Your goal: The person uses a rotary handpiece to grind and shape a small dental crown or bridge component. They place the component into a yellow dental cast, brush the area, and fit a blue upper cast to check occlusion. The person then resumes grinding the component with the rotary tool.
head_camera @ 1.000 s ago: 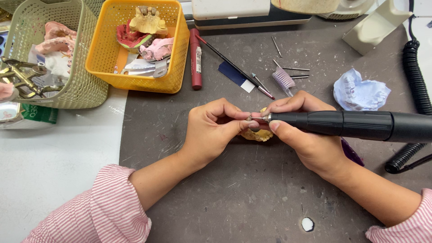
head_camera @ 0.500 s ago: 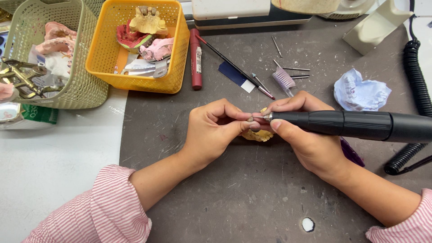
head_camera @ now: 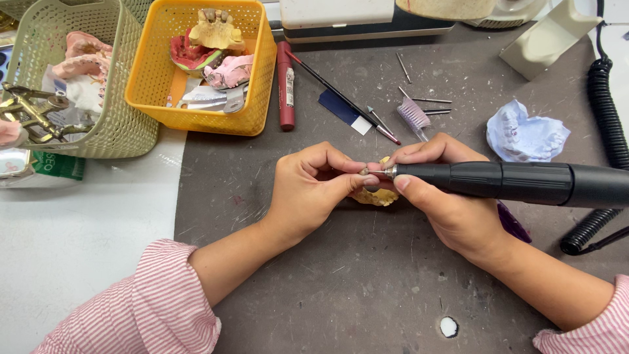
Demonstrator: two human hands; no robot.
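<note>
My left hand (head_camera: pixel 313 187) pinches a small yellowish plaster dental model (head_camera: pixel 377 196) between thumb and fingers, low over the dark grey mat (head_camera: pixel 341 288). My right hand (head_camera: pixel 445 203) grips a black rotary handpiece (head_camera: pixel 517 183) like a pen. The handpiece's thin metal bur touches the model at my left fingertips. Most of the model is hidden by both hands. A black coiled cord (head_camera: pixel 606 124) runs from the handpiece at the right edge.
A yellow basket (head_camera: pixel 147 78) with dental casts and a green basket (head_camera: pixel 124 134) stand at the back left. A red marker (head_camera: pixel 285 85), a thin brush (head_camera: pixel 341 98), loose burs (head_camera: pixel 426 105) and crumpled white paper (head_camera: pixel 524 134) lie behind my hands.
</note>
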